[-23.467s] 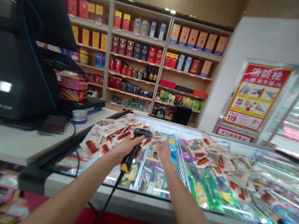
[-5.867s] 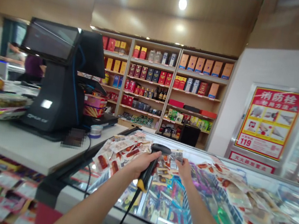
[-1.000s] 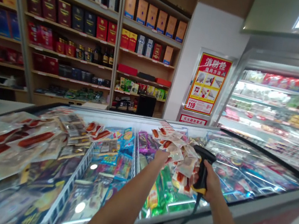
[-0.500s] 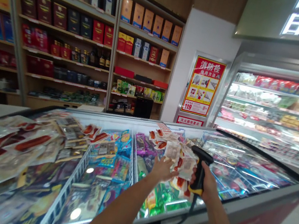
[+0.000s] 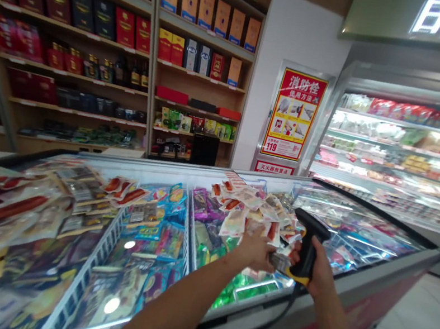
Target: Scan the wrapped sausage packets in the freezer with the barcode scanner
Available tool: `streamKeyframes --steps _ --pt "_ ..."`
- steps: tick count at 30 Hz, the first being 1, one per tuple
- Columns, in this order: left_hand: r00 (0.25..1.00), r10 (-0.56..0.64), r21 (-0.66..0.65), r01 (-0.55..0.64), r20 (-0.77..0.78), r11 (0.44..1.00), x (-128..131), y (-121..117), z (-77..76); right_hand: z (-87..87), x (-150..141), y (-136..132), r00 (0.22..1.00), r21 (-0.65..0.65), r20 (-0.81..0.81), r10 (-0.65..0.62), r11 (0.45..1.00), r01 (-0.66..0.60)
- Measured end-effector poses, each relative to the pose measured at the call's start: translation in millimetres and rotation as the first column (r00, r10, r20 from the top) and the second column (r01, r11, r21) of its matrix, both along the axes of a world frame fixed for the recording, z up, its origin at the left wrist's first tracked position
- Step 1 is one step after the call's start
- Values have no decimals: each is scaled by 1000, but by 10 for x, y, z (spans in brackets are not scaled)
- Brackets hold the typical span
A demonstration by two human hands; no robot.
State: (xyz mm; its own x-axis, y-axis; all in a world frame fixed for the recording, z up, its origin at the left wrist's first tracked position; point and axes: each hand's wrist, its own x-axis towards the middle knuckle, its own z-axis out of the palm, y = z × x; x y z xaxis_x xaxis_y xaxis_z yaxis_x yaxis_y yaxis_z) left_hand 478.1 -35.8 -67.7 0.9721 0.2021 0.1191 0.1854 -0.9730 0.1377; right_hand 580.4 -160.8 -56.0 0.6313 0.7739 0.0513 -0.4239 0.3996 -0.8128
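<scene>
In my right hand (image 5: 319,268) is a black and yellow handheld barcode scanner (image 5: 308,248), its head pointing left over the freezer. A dark cable hangs from its base. My left hand (image 5: 257,249) is just left of the scanner, its fingers curled at a small greyish packet (image 5: 280,262) between the two hands; the hand partly hides the packet. Under and beyond my left hand, clear-and-white vacuum packets (image 5: 235,221) with reddish meat lie in a loose pile, some partly hidden by the hand.
The chest freezer (image 5: 377,288) has a raised frame and white wire dividers (image 5: 94,261). More packets of sausage-like meat (image 5: 16,208) are heaped at left above bagged frozen goods. Shelves of boxed bottles (image 5: 100,24) stand behind, and a lit refrigerated display (image 5: 408,158) is at right.
My left hand has moved right towards the scanner, and its spread fingers have curled in at a packet. The scanner stays in my right hand. The view has shifted slightly.
</scene>
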Motion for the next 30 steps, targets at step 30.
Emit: streamKeyframes --steps 30 --pt "838 485 170 -531 250 830 -3645 1566 9 228 -2406 1092 928 -37 277 249 968 -249"
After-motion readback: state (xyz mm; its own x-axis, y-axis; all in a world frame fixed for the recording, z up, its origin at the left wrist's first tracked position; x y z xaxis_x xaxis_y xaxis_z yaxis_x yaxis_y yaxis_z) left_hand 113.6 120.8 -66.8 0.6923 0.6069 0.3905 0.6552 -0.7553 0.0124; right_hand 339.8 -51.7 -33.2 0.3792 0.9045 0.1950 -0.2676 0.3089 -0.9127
